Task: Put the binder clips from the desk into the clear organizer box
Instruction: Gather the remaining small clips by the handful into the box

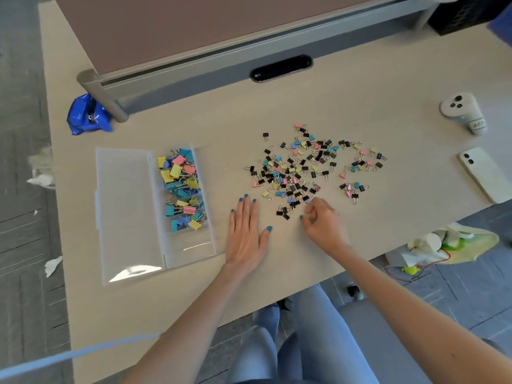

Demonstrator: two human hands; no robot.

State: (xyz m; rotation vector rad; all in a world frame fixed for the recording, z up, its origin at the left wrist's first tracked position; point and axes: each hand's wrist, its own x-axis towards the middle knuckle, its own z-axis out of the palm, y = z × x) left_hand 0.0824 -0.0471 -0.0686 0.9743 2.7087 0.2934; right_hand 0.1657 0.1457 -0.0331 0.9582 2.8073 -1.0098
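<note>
A scatter of small binder clips [302,167], black, pink, blue and yellow, lies on the desk's middle right. The clear organizer box [194,245] stands open at the left; its right compartment holds several larger coloured clips [181,189], and its lid [124,212] lies flat beside it. My left hand [248,234] rests flat on the desk, fingers spread, between the box and the scatter. My right hand [322,220] sits at the near edge of the scatter with fingers pinched around a small blue clip [307,202].
A white phone [482,173] and a white controller [461,110] lie at the right. A blue crumpled bag [87,115] sits by the partition post [102,95]. The desk's near edge runs just behind my wrists. A black cable slot [281,68] is at the back.
</note>
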